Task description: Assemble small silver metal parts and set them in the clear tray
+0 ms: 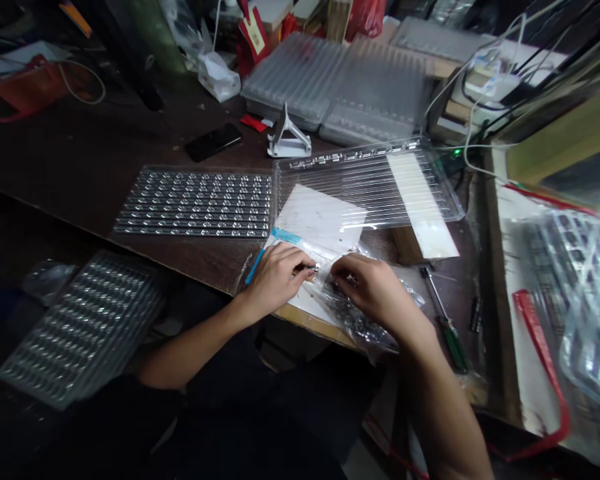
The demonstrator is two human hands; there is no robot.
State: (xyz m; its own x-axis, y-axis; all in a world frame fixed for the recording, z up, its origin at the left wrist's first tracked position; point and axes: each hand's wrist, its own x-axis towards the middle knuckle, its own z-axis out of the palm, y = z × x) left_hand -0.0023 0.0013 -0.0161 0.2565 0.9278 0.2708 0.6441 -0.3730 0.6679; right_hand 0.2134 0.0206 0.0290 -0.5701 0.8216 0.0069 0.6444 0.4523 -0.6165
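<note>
- The left hand pinches a small silvery piece between thumb and fingers, above a white rectangular board on the dark brown worktop.
- The right hand, fingers curled, is at a clear plastic bag of small dark parts (whether it grips one, I cannot tell).
- Beyond them lies a clear ribbed plastic tray, one row filled.

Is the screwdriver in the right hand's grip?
No, the screwdriver lies on the table, apart from the right hand.
</note>
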